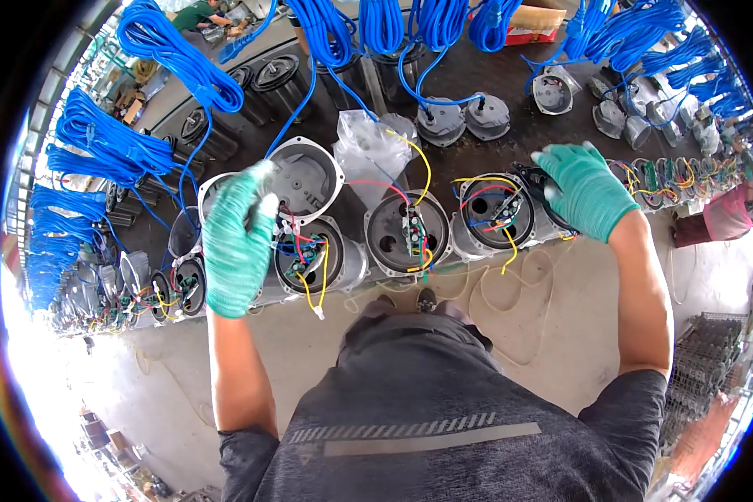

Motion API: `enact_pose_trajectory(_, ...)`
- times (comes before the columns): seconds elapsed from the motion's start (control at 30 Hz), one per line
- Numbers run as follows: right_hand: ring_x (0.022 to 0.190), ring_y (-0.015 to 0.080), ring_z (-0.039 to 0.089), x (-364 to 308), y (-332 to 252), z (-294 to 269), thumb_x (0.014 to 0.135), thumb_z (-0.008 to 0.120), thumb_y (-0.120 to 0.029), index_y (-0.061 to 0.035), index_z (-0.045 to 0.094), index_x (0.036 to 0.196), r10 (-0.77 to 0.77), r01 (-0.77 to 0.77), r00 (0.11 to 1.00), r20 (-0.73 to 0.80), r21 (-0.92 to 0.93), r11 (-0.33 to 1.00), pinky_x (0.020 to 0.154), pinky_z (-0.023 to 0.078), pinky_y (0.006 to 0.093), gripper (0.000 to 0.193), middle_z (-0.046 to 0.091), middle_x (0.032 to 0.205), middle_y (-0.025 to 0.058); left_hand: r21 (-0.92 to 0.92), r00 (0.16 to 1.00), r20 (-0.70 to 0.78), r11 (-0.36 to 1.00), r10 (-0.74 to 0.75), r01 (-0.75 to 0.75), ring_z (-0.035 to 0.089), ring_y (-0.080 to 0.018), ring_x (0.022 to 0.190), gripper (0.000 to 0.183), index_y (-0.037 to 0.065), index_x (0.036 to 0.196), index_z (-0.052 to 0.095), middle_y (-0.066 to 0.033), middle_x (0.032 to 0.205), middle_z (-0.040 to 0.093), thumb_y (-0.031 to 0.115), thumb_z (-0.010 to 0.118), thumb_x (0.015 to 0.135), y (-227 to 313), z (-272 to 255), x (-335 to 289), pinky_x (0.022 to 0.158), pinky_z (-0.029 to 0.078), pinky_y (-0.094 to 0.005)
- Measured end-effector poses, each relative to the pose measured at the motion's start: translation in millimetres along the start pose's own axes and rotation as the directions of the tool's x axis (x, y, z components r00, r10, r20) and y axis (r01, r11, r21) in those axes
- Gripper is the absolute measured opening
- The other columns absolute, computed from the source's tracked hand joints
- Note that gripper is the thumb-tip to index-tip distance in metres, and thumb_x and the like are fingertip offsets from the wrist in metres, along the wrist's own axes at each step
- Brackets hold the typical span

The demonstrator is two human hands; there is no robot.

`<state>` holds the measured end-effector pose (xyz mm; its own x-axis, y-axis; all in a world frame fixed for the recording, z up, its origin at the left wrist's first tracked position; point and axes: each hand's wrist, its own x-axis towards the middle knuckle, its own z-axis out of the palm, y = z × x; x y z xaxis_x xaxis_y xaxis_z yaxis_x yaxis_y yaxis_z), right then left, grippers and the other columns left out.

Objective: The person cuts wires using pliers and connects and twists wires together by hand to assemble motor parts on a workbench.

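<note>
My left hand, in a green glove, is at the left edge of a grey metal cap, its fingers and thumb curled at the rim. A blue cable runs to the cap. Below the cap stands a round motor housing with a circuit board and red, blue and yellow wires. My right hand, gloved too, is bent around a dark object, mostly hidden by the fingers. Left of it sits another wired housing. Between my hands an open housing holds a green board.
Blue cable coils hang along the bench's far side. Dark cylinders and grey caps stand behind the housings. A clear plastic bag lies mid-bench. Other people work at far left and right. A wire crate stands at right.
</note>
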<state>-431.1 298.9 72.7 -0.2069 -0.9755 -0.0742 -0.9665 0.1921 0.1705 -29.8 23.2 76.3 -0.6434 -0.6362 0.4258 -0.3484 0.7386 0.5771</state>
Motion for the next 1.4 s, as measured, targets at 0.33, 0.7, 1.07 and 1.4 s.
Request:
enact_pose_trajectory(0.33,0.103,0.0327,0.076,132,-113,-3,0.101,0.073,-0.03,0.0002,0.07,0.13,0.177,-0.182,0.981,0.079,0.691,0.699,0.093,0.058,0.0407,0.042,0.078,0.114,0.0206,-0.281,0.973,0.172,0.954,0.155,-0.102,0.077,-0.0254,0.107,0.029,0.002,0.129,0.075,-0.0145,0.12,0.078,0.005,0.071,0.101,2,50,-23,0.092,0.059,-0.0343)
enact_pose_trajectory(0.7,0.095,0.0197,0.071,128,-148,-35,0.104,0.068,-0.018,-0.0003,0.072,0.131,0.03,0.002,0.999,-0.023,0.829,0.559,0.088,0.059,0.0338,0.032,0.077,0.11,0.0111,-0.562,0.949,0.311,0.794,-0.057,0.232,0.076,-0.021,0.11,0.028,-0.001,0.129,0.073,-0.0148,0.119,0.08,0.002,0.067,0.102,-5,38,-28,0.097,0.057,-0.0325)
enact_pose_trajectory(1.07,0.096,0.026,0.076,170,-142,16,0.106,0.066,-0.028,0.0026,0.068,0.132,0.032,-0.191,0.979,0.2,0.861,0.471,0.09,0.058,0.0391,0.04,0.078,0.108,0.0163,-0.596,0.959,0.284,0.783,-0.002,0.178,0.078,-0.0238,0.1,0.026,-0.001,0.122,0.076,-0.0159,0.112,0.081,-0.002,0.069,0.098,-26,36,-39,0.087,0.059,-0.0341)
enact_pose_trajectory(1.4,0.057,0.0122,0.057,191,-146,18,0.104,0.065,-0.014,0.0001,0.074,0.117,0.357,-0.263,0.916,0.185,0.947,0.183,0.055,0.049,0.03,0.021,0.067,0.079,0.0038,-0.644,0.936,0.344,0.707,-0.073,0.292,0.074,-0.0187,0.101,0.03,0.001,0.129,0.074,-0.0126,0.116,0.079,-0.002,0.068,0.099,-17,11,-56,0.091,0.058,-0.0325)
